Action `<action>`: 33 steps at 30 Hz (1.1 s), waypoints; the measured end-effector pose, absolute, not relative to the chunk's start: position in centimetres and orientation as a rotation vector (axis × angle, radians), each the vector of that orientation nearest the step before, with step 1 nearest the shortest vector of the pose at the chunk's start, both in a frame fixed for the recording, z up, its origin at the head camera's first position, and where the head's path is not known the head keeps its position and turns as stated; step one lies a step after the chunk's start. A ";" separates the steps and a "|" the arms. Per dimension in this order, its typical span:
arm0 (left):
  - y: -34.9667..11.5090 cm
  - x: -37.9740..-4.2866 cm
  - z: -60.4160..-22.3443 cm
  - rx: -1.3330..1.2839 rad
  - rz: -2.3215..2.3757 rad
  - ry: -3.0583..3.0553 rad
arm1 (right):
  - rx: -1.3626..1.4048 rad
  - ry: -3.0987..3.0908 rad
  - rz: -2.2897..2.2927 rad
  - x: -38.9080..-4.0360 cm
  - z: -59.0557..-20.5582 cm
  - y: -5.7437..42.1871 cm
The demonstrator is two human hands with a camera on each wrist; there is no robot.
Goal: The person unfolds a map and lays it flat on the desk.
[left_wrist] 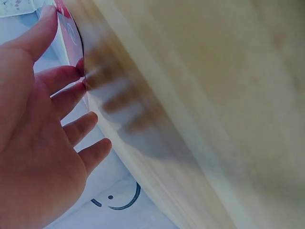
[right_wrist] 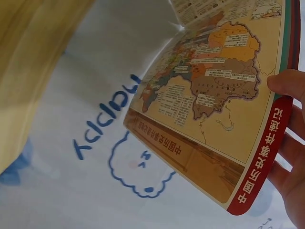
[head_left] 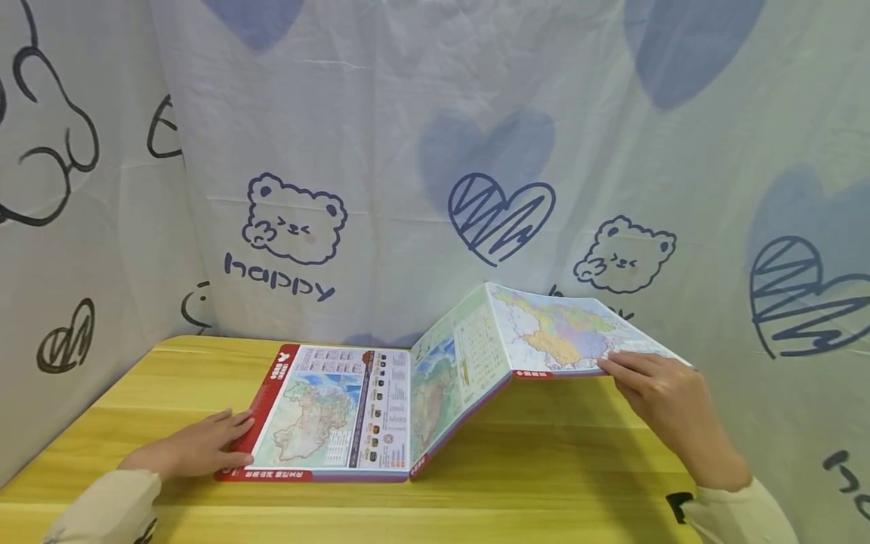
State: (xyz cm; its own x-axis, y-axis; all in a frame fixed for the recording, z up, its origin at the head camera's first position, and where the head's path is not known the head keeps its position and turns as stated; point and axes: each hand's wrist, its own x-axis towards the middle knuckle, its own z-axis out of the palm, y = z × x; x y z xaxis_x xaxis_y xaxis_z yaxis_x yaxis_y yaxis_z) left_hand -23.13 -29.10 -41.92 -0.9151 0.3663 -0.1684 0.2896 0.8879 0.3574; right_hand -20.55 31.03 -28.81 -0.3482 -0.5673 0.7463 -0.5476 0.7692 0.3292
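Observation:
A folding map (head_left: 319, 423) with several stiff panels stretches across the yellow table. Its left panel lies flat, printed with a map and a red border; the middle panel slants up to a raised crease, and the right one slopes gently beyond it. At the red left border, my left hand (head_left: 197, 446) rests with spread fingers, and its thumb (left_wrist: 40, 36) touches the edge in the left wrist view. My right hand (head_left: 669, 397) pinches the raised right panel (head_left: 557, 329), thumb on the underside. That underside (right_wrist: 224, 86) shows another coloured map in the right wrist view.
The wood-grain table (head_left: 544, 483) runs under the raised panels and in front of the map. Right behind it hangs a white cloth (head_left: 381, 151) with hearts and bear drawings. The cloth also closes in the left and right sides.

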 end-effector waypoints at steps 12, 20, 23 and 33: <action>-30.3 -23.7 -42.5 0.445 0.527 2.816 | 0.791 -2.097 -0.004 -20.4 -32.6 33.1; -30.9 -23.7 -42.2 0.435 0.541 2.809 | 0.803 -2.066 -0.018 -20.6 -34.8 35.2; -31.0 -23.6 -42.2 0.428 0.541 2.806 | 0.812 -2.051 -0.010 -20.7 -35.6 35.8; -32.0 -23.7 -42.3 0.420 0.573 2.810 | 0.831 -2.149 -0.003 -21.3 -37.7 36.9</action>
State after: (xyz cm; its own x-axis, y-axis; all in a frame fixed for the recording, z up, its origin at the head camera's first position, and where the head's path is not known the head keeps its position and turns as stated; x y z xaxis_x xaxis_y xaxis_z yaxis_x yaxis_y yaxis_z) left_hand -23.65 -31.97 -42.33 -0.9292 0.3246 -0.1768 0.2295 0.8817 0.4123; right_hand -21.25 36.94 -37.71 -0.4523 -0.5627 0.6919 -0.5607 0.7827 0.2700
